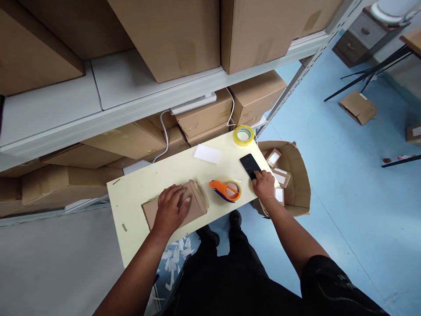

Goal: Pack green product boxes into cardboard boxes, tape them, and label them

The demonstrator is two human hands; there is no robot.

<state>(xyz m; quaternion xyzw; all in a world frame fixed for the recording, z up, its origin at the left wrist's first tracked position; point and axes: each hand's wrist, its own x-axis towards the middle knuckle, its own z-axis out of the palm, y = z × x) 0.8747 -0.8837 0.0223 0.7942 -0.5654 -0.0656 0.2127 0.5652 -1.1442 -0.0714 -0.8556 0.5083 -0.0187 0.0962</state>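
Note:
My left hand (171, 206) lies over a small brown cardboard box (195, 204) on the cream-coloured tabletop, fingers stretched out and thumb apart. The box has a taped, slightly ragged right end. At the table's right end, my right hand (264, 185) rests with a fingertip on the lower edge of a black phone (250, 165), which lies flat with a dark screen. Between the hands lies an orange tape dispenser (223, 190) with a roll of tape in it. A white sheet (207, 154) and a yellow-rimmed roll of clear tape (244, 135) lie farther back.
An open carton (297, 184) with several small labelled boxes stands beside the table's right end. Behind the table, a metal shelf (131, 115) holds large cartons, with a white power strip (194, 103) and cables below. Paper scraps (176, 256) lie beneath the front edge.

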